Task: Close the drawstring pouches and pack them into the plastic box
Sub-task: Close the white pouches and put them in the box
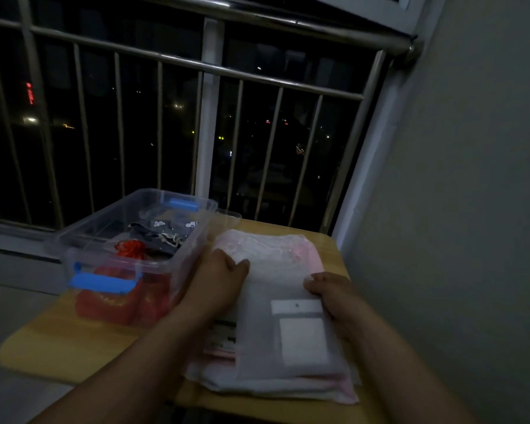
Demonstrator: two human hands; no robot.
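A clear plastic box (83, 237) with blue latches stands on the left of a small wooden table (62, 341). Inside it lie a red drawstring pouch (117, 301) with a bunched red top and a dark patterned pouch (162, 232). To the right lies a stack of pale pink and white packets (276, 338); the top one is a frosted white bag with a white card inside. My left hand (219, 278) grips the stack's left edge, thumb on top. My right hand (331, 293) holds its right edge.
A metal railing (208, 68) and dark window run behind the table. A grey wall (456, 209) stands close on the right. The table's right edge meets the wall. A clear lid (230, 214) lies behind the box.
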